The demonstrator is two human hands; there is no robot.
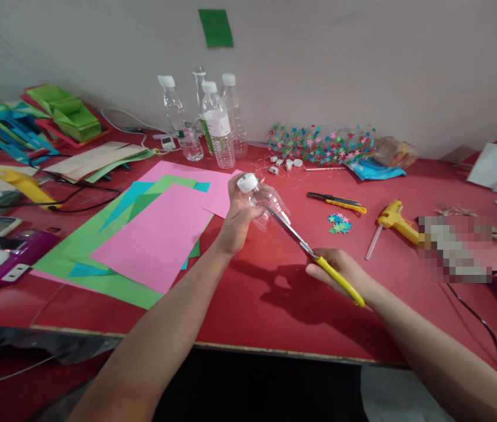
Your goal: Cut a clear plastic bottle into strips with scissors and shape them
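Observation:
My left hand point(238, 220) grips the neck end of a clear plastic bottle point(275, 202) with a white cap. The piece looks short, like the cut top of a bottle. My right hand point(336, 272) is closed round the yellow handles of a pair of scissors point(295, 232). Their blades point up and left and meet the clear plastic; whether they are cutting through it I cannot tell. Both hands are above the red table point(257, 305). Sheets of pink paper point(156, 234) and green paper lie left of my left hand.
Several plastic bottles point(217, 126) stand by the wall. A box cutter point(336, 203), star cutouts point(340, 224) and a yellow glue gun point(400, 221) lie to the right. At the back is a star-covered clear bottle point(323, 143). A yellow tool point(26, 187) and cables lie left.

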